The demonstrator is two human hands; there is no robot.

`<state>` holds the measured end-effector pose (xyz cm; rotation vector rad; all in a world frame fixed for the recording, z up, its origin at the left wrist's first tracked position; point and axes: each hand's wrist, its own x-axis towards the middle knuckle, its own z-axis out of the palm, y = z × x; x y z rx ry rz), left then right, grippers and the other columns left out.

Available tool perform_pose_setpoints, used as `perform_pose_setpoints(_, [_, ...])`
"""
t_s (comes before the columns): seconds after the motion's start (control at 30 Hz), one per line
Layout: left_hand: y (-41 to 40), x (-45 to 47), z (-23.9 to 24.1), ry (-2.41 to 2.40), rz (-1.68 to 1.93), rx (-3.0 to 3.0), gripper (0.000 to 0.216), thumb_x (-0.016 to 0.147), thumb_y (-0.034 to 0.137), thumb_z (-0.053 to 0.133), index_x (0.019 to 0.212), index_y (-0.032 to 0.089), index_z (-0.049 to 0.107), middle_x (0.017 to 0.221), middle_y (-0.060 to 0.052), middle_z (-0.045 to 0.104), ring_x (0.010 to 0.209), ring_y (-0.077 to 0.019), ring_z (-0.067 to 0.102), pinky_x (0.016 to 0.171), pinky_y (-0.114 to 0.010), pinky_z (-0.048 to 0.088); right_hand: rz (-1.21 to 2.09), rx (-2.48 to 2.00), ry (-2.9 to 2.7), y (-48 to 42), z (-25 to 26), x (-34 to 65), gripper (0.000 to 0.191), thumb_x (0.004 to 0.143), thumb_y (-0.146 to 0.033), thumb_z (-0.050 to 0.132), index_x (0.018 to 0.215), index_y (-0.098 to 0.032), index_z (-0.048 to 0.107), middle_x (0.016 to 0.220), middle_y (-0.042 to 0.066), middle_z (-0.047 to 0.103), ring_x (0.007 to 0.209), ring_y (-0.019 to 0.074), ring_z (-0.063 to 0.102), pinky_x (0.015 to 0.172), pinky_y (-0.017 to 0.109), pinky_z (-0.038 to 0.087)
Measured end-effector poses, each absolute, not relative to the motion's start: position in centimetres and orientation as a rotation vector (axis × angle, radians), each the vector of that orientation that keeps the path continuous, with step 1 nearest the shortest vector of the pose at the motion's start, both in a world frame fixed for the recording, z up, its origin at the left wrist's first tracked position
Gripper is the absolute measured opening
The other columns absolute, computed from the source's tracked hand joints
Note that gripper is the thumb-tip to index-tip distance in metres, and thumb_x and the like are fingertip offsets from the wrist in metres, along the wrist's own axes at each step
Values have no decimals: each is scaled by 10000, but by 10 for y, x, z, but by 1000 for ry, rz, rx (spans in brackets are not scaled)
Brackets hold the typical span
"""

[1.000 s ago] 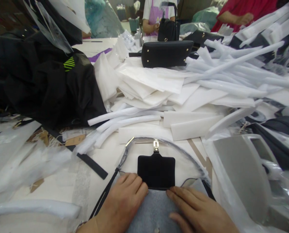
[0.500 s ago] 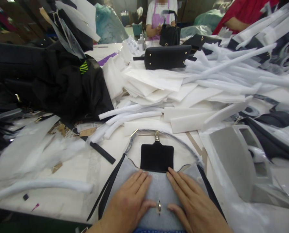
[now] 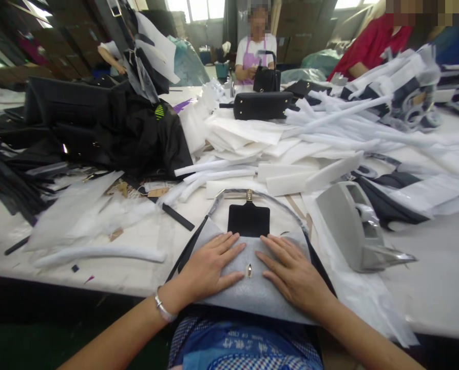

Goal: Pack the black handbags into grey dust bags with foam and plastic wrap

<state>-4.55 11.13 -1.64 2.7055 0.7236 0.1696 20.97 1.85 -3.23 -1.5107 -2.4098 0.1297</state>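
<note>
Grey sheeting covers the front of a black handbag at the near edge of the bench, where a worker's left hand and right hand lie flat, palms down, fingers spread, gripping nothing. The bag's flap extends beyond the fingertips, toward heaped white padding topped by another black bag. A grey tape dispenser sits near the right hand. What the handbag contains is hidden.
</note>
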Motion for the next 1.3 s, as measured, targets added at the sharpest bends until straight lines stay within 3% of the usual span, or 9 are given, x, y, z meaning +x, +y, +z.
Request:
perform_pose_setpoints(0.1, [114, -45, -13, 688, 174, 2743, 595, 978, 510, 502, 1479, 201, 417, 1553, -137, 396, 1434, -264, 373, 1173, -464, 329, 247, -1458, -2477, 19, -28, 211, 420, 1016, -290, 491, 1418, -171, 513, 1462, 119, 531, 1389, 270, 438, 1162, 537, 341])
perform_pose_setpoints(0.23, [118, -46, -13, 667, 205, 2782, 534, 1015, 458, 441, 1487, 214, 398, 1561, -128, 385, 1443, -252, 358, 1175, -466, 312, 448, -1463, -2502, 21, -19, 214, 632, 986, -480, 508, 1526, -196, 343, 1566, 117, 384, 1449, 284, 337, 1189, 561, 268])
perform_pose_setpoints(0.33, [121, -50, -15, 660, 170, 2779, 595, 1003, 538, 419, 1504, 221, 370, 1573, -131, 361, 1457, -256, 327, 1185, -465, 284, 479, -1460, -2526, 21, -16, 214, 741, 952, -580, 510, 1552, -211, 278, 1602, 113, 305, 1476, 295, 273, 1201, 567, 219])
perform_pose_setpoints(0.5, [123, -51, -17, 616, 107, 2782, 841, 869, 739, 492, 1524, 237, 336, 1603, -155, 284, 1478, -309, 263, 1191, -479, 251, 425, -1506, -2538, 20, -16, 211, 708, 964, -543, 506, 1557, -241, 264, 1613, 81, 289, 1491, 278, 233, 1210, 540, 197])
perform_pose_setpoints(0.77, [119, -48, -23, 676, 99, 2843, 794, 906, 725, 432, 1532, 251, 318, 1618, -135, 256, 1494, -279, 224, 1211, -458, 201, 538, -1460, -2593, 37, -14, 222, 683, 975, -560, 459, 1561, -279, 248, 1623, 40, 259, 1495, 256, 223, 1224, 501, 164])
perform_pose_setpoints(0.97, [117, -52, -27, 615, 179, 2877, 794, 902, 721, 451, 1536, 263, 314, 1638, -121, 178, 1507, -325, 153, 1222, -520, 113, 444, -1515, -2588, 28, -19, 217, 692, 984, -575, 421, 1571, -276, 208, 1638, 17, 199, 1511, 253, 158, 1235, 503, 112])
perform_pose_setpoints(1.13, [118, -52, -26, 584, 135, 2813, 843, 882, 736, 470, 1544, 250, 286, 1606, -136, 280, 1482, -315, 254, 1213, -538, 146, 426, -1563, -2574, 22, -19, 215, 676, 983, -574, 424, 1568, -310, 209, 1637, 6, 207, 1509, 255, 167, 1225, 525, 159])
perform_pose_setpoints(1.3, [117, -52, -22, 653, 193, 2770, 850, 838, 725, 562, 1522, 273, 338, 1580, -134, 347, 1440, -324, 349, 1195, -548, 211, 396, -1680, -2436, 24, -21, 213, 684, 964, -570, 485, 1554, -302, 268, 1643, 72, 187, 1477, 286, 273, 1182, 538, 288])
